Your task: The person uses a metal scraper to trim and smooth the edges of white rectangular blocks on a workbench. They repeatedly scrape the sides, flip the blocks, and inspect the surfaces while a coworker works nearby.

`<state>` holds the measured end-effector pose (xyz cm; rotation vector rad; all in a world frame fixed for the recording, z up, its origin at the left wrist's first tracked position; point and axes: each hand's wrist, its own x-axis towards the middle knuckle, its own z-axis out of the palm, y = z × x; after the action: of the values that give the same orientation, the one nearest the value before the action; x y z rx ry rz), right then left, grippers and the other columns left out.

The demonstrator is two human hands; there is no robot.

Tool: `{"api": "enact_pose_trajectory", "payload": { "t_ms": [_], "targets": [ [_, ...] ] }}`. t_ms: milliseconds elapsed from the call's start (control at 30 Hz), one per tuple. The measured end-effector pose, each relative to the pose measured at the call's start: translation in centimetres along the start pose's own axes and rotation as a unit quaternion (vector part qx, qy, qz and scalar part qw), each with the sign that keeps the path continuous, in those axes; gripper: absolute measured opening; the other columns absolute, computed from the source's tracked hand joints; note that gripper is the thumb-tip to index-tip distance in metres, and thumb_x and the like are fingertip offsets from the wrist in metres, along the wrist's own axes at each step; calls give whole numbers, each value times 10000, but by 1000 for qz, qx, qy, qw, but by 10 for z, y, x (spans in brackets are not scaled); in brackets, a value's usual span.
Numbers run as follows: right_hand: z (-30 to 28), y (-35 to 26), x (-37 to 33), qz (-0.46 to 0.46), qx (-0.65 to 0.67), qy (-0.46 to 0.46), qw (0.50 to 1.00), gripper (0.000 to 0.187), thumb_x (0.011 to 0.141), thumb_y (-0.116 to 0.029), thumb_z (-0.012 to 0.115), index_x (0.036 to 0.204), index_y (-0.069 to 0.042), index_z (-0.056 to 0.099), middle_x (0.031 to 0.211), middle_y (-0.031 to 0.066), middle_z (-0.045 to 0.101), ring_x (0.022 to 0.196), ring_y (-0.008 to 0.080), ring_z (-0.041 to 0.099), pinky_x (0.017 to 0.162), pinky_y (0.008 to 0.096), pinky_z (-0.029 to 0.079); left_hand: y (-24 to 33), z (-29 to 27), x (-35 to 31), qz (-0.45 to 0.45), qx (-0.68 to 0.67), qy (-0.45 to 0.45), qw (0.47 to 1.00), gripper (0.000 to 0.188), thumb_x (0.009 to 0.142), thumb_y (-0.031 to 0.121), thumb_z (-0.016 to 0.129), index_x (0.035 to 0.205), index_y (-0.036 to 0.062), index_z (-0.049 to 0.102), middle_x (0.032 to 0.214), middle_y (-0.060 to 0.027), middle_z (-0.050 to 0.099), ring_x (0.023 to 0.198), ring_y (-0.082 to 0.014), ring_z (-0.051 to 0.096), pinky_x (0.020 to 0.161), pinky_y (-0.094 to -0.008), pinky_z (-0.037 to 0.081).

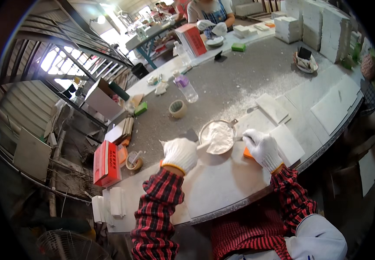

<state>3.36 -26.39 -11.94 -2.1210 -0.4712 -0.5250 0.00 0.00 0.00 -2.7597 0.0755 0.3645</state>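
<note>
A round metal bowl (201,138) filled with white powder or paste (219,135) stands on the table in front of me. To its left, my left hand (179,154), in a white knitted glove, is closed with the knuckles up. A pale strip (203,149) runs from it toward the bowl's near rim; its kind is unclear. My right hand (261,147), also gloved, has its fingers pinched together at the bowl's right side. What they grip is too small to make out. An orange block (247,153) shows partly beneath it, and a white tile (287,144) lies beside it.
Behind the bowl are a tape roll (178,109) and a plastic bottle (186,88). A red box (107,164) and a cup (133,161) stand left. More white tiles (337,104) lie right, with stacked slabs (332,34) beyond. A gloved co-worker (213,19) is across the table.
</note>
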Motion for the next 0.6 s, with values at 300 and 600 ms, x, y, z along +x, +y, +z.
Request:
{"api": "enact_pose_trajectory", "payload": {
  "t_ms": [300,600],
  "targets": [
    [-50,-7,-60,350,368,-96,856,209,1025,-168,695,1131,10,726,856,59,748,682,112,672,631,266,536,-20,111,-99,118,-285,148,940,197,923,352,784,973,162,803,927,-71,722,855,-290,719,767,-405,577],
    [-42,20,-129,158,3,-164,974,242,951,-277,752,1104,-91,765,977,151,806,889,346,782,816,445,613,-13,175,-104,158,-302,103,935,120,871,269,807,914,158,786,874,-103,669,840,-344,681,734,-465,555]
  ]
}}
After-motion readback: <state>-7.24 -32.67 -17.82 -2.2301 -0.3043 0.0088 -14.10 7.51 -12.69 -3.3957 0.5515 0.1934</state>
